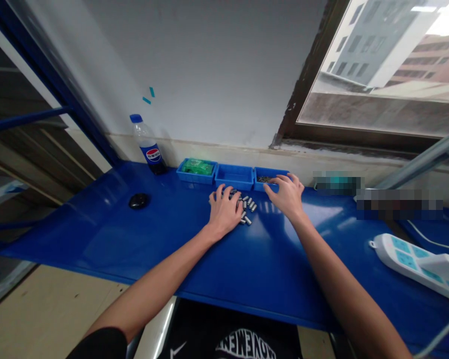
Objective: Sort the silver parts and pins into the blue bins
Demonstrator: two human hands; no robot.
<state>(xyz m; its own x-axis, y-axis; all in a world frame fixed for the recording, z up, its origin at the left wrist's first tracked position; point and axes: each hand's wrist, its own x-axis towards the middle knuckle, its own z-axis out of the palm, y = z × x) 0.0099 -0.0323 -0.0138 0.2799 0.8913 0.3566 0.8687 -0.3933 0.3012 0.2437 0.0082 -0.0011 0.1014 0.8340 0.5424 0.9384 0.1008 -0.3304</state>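
My left hand [223,211] lies palm down on the blue table [142,239], fingers spread over a pile of several small grey cylinders [248,205]. My right hand [286,193] reaches to the front edge of the right blue tray [265,179], fingers curled apart, touching the tray rim. Whether it holds anything is not visible. Three small blue trays stand in a row against the wall: the left tray [196,172] holds green pieces, the middle tray [234,176] looks bare, the right one holds dark small parts.
A cola bottle [148,145] stands at the back left by the wall. A black round object [138,200] lies on the table's left. A white power strip [415,262] with cable lies at the right. A window is above right.
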